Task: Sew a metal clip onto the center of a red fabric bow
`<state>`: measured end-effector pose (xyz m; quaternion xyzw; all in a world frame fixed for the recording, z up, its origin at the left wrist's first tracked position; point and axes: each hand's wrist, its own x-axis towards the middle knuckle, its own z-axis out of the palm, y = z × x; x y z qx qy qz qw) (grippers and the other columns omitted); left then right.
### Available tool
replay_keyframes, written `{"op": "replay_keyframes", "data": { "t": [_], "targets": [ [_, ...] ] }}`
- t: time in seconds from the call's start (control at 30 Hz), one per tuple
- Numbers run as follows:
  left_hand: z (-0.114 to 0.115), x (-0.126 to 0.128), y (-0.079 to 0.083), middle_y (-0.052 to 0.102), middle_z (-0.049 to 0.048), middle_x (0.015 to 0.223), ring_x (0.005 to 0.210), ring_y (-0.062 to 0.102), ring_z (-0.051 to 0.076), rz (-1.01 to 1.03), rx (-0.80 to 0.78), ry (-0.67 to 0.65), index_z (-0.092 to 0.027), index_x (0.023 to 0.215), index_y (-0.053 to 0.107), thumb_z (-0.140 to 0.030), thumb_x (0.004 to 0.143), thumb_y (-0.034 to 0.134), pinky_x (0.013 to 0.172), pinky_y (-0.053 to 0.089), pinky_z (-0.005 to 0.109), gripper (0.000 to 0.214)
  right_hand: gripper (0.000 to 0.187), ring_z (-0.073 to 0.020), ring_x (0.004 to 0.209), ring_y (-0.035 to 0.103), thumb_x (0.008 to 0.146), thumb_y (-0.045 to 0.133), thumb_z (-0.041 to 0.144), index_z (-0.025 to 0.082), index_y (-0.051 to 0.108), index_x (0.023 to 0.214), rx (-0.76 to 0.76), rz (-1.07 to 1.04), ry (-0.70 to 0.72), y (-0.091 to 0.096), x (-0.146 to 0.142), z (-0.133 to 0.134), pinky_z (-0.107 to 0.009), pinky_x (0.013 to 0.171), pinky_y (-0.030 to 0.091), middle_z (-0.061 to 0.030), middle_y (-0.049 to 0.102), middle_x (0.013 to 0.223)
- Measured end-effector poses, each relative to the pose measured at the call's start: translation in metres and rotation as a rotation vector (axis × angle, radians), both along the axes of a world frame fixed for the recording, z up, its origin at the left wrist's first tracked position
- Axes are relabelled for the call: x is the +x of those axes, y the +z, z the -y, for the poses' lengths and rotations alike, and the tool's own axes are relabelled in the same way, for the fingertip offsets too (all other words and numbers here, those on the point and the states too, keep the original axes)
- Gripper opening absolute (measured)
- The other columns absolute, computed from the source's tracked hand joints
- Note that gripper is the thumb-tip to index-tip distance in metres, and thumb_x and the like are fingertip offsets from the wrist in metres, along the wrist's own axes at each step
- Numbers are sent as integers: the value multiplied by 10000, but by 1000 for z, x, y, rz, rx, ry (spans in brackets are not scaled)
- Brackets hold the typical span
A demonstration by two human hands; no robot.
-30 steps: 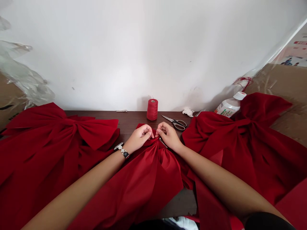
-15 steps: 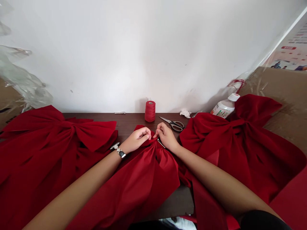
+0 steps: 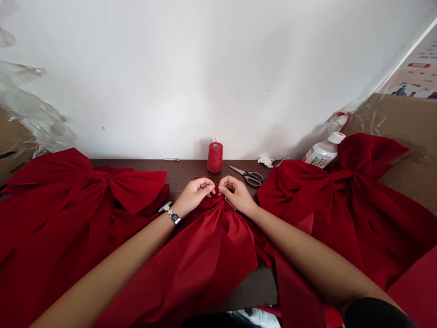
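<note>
Fingers (image 3: 210, 188) pinching red bow fabric (image 3: 213, 203) — L hand (image 3: 194, 196) & R hand (image 3: 238, 196), just apart.

Left hand (image 3: 195, 196) and right hand (image 3: 236, 195) hide the pinched red fabric (image 3: 211, 201).

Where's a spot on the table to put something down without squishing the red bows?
Bare dark wood shows between the left bow and the red thread spool. A smaller strip lies by the scissors. It's crowded at the middle bow, where the left hand and right hand pinch the fabric, and by the plastic bottle on the right.
</note>
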<state>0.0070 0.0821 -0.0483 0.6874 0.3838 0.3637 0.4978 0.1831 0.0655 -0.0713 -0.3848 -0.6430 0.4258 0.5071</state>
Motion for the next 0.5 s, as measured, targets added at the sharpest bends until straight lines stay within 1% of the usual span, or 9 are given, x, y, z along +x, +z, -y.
{"op": "replay_keyframes", "data": {
  "t": [0.23, 0.5],
  "targets": [
    [2, 1, 3, 667, 45, 781, 724, 610, 147, -11, 3, -41, -142, 825, 626, -345, 821, 584, 735, 496, 283, 208, 198, -114, 701, 591, 814, 627, 350, 155, 588, 819, -8, 57, -19, -1, 0, -1, -255, 719, 475, -26, 635, 770],
    [2, 1, 3, 680, 56, 794, 728, 621, 152, -32, -8, -41, -134, 824, 641, -357, 814, 595, 745, 510, 292, 228, 184, -126, 706, 628, 787, 645, 322, 151, 580, 764, -6, 50, -52, 3, -1, 3, -255, 711, 490, -37, 662, 761]
  ]
}}
